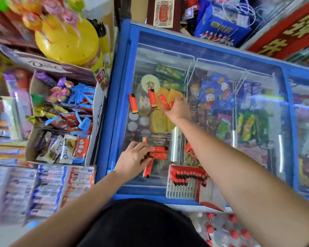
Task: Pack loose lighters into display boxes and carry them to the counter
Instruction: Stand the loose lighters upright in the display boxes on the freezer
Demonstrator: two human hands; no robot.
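Presently, the left hand [132, 157] grips a bundle of lighters [157, 153] at 6 o'clock of the view on the freezer lid [168, 50]. The right hand's [179, 108] fingers pinch a loose lighter [165, 104] at 12 o'clock. Judged light, stiff and slick; hold by the long sides.

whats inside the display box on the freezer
In the display box, red lighters fill the far rows of the white slotted tray; near slots are bare. The right forearm covers its right side.
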